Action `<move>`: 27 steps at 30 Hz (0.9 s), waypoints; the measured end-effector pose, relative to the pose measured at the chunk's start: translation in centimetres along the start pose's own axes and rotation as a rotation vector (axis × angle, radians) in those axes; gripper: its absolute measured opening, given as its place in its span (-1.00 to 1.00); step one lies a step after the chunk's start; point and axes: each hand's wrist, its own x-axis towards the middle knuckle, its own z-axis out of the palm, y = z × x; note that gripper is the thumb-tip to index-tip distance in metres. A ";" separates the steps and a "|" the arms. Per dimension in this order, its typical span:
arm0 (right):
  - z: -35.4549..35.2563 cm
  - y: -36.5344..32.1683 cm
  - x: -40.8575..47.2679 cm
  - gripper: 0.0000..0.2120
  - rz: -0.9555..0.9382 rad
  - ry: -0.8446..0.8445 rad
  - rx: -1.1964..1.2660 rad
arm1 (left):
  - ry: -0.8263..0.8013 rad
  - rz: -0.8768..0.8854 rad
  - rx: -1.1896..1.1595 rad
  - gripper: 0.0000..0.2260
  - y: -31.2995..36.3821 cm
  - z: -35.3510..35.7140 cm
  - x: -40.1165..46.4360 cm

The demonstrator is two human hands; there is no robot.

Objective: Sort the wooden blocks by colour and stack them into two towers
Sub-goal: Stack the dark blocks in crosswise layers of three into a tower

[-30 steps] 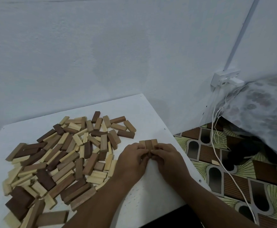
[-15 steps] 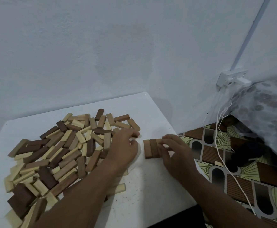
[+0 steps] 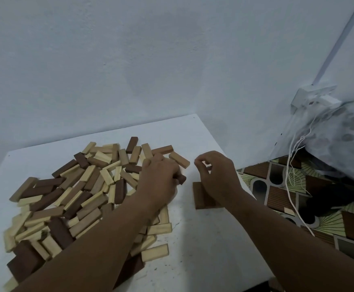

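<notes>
A big loose pile of light and dark wooden blocks (image 3: pixel 83 186) covers the left half of the white table (image 3: pixel 193 239). My left hand (image 3: pixel 159 180) lies on the pile's right edge and grips a dark brown block (image 3: pixel 182 179), only one end of which shows. To the right, a flat row of brown blocks (image 3: pixel 201 197) lies side by side on the table. My right hand (image 3: pixel 218 175) hovers over that row with its fingers curled, thumb near the index finger, and nothing visible in it. It hides part of the row.
The table's right edge runs just past the brown row. Beyond it is a patterned floor (image 3: pixel 277 186) with a small light block (image 3: pixel 289 211), white cables (image 3: pixel 291 169) from a wall socket (image 3: pixel 310 100) and a cloth bundle (image 3: pixel 344 140). The wall stands behind.
Both hands left the brown row. My left hand went to the pile and took hold of a dark block; my right hand lifted off the row with its fingers curled.
</notes>
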 end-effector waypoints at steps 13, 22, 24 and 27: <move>2.8 -1.5 5.5 -0.81 0.204 -0.429 -0.209 | -0.206 0.231 -0.026 -0.57 -2.2 -0.7 -1.8; 2.8 -2.5 6.1 -0.89 0.258 -0.394 -0.163 | 0.182 -0.107 -0.661 -0.65 -1.4 -2.5 -3.3; 3.9 -3.3 5.7 -0.86 0.161 -0.368 -0.143 | 0.215 -0.290 -0.781 -0.65 -1.6 -3.4 -4.0; 5.8 -4.0 4.9 -0.78 0.061 -0.380 -0.181 | 0.274 -0.415 -0.741 -0.77 -3.5 -3.3 -5.4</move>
